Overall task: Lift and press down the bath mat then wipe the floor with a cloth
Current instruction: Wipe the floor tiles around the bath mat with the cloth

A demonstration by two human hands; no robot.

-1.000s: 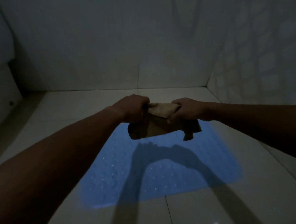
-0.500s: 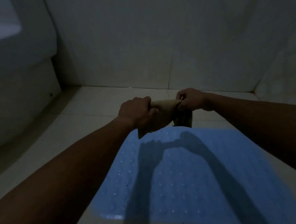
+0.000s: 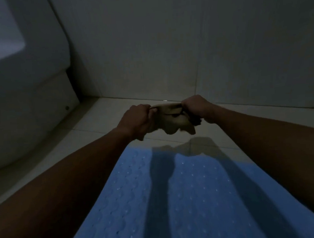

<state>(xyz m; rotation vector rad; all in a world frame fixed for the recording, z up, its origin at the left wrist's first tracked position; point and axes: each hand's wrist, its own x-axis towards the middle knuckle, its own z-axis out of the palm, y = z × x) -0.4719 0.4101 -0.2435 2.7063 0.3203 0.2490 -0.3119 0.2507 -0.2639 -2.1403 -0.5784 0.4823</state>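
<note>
Cloth (image 3: 174,121) had shifted forward since a moment earlier, hanging over floor (image 3: 101,118) beyond the far edge of the bath mat (image 3: 194,199), stretched between left grip (image 3: 138,121) and right grip (image 3: 197,107), both clenched on its ends.

Head view: left hand (image 3: 137,121) and right hand (image 3: 197,107) each grip one end of a beige cloth (image 3: 172,119) held above the tiled floor (image 3: 104,114), beyond the far edge of a blue bath mat (image 3: 194,199), with a white toilet (image 3: 22,90) at left.
</note>
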